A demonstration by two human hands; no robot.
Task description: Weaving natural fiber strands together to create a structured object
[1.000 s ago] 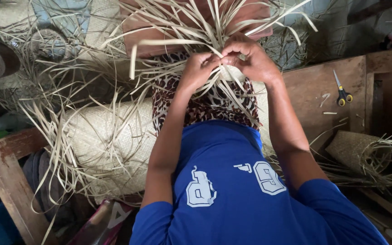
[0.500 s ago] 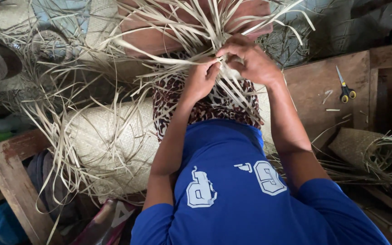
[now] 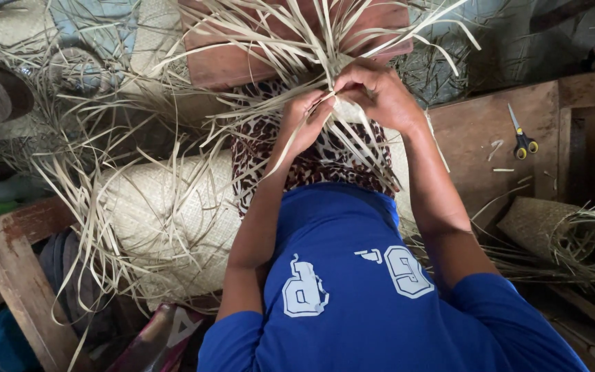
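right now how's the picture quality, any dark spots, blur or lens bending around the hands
Head view: the left hand and right hand on the pale strips are sharp and evenly lit; the corners fall into shadow, darkest top right; the wide lens bows the edges, as at the wooden board with the scissors.

Both hands meet over the lap amid pale dried leaf strips (image 3: 297, 41) that fan outward. The left hand (image 3: 306, 122) pinches strips against the small woven piece (image 3: 348, 110), and the right hand (image 3: 378, 93) curls over it, fingers closed on strips. A rolled woven mat (image 3: 166, 220) lies to the left; yellow-handled scissors (image 3: 521, 138) rest on the wooden bench (image 3: 476, 131) to the right.
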